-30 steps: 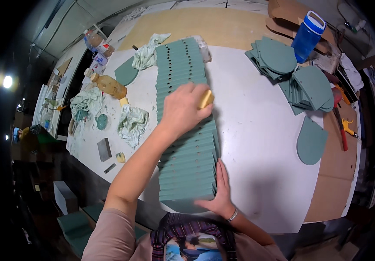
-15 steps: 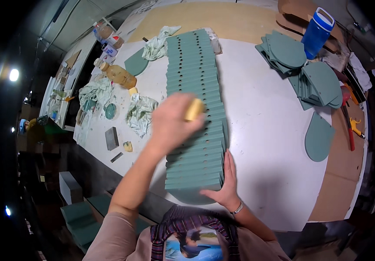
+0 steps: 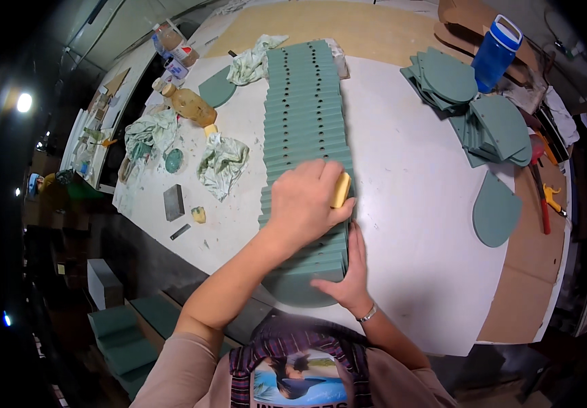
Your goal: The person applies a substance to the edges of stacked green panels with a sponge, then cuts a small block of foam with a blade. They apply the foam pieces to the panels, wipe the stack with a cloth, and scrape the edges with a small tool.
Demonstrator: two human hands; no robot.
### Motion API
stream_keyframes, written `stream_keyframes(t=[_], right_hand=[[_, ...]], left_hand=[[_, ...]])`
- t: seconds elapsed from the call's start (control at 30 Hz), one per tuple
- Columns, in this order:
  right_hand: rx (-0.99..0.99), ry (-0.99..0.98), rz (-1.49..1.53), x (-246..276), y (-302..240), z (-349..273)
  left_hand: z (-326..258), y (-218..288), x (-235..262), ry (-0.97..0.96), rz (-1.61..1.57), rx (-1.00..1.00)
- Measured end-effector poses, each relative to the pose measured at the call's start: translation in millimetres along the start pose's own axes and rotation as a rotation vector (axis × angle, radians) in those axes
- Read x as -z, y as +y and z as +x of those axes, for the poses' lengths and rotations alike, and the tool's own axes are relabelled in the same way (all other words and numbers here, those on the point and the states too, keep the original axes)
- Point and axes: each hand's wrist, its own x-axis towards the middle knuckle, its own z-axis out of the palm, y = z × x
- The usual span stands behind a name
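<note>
A long row of green painted panels (image 3: 305,129) is laid overlapping like shingles down the middle of the white counter (image 3: 409,204); the row runs from the far edge toward the person; each panel is flat, matte grey-green, with small round holes seen along the exposed strips; the nearest panel ends in a rounded edge at the counter's near rim.

The left hand (image 3: 305,202) is pressed palm-down on the row, about two thirds of the way toward the person; its fingers are closed together over a yellow sanding sponge (image 3: 340,190), of which only one end is seen at the thumb side. The right hand (image 3: 349,275) is laid flat at the near right edge of the row; its fingers are extended and close together, touching the panel edges, nothing being gripped; a metal bracelet (image 3: 368,313) is worn at the wrist.

Left of the row, crumpled stained rags (image 3: 223,162) and an amber bottle (image 3: 190,105) are seen on the counter; a small grey block (image 3: 174,202) lies near the left rim. To the right, stacks of rounded green panels (image 3: 470,109) are piled well apart from the row; a single one (image 3: 496,209) lies alone; a blue jug (image 3: 497,53) stands beyond them.
</note>
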Motion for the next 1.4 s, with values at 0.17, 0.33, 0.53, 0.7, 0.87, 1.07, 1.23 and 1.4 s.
stream_keyframes(t=[0.17, 0.33, 0.53, 0.7, 0.87, 1.07, 1.23, 1.4], right_hand=[[-0.011, 0.023, -0.039, 3.7, -0.8, -1.1], [0.017, 0.026, -0.037, 2.0, 2.1, -1.4], [0.009, 0.011, 0.011, -2.8, 3.1, -1.7], [-0.003, 0.023, -0.049, 0.6, 0.9, -2.4], [0.014, 0.016, -0.049, 1.4, 1.3, -2.7], [0.032, -0.015, -0.010, -3.3, 6.7, -2.9], [-0.004, 0.015, -0.056, 2.2, 3.4, -3.0], [0.048, -0.002, -0.076, -1.2, 3.4, -2.3]], left_hand=[[-41.1, -45.4, 21.8, -0.043, 0.077, 0.062], [-37.3, -33.1, 30.0, 0.076, 0.101, 0.169], [-11.4, 16.0, -9.2, -0.011, 0.078, -0.022], [-70.5, -56.6, 35.8, -0.003, 0.096, 0.223], [-54.7, -29.1, 42.1, 0.112, 0.106, 0.196], [-39.4, 23.2, 2.8, -0.011, 0.063, -0.016], [-73.6, -26.0, 35.7, -0.078, 0.116, 0.222], [-57.7, 15.8, 23.0, 0.062, -0.004, 0.078]])
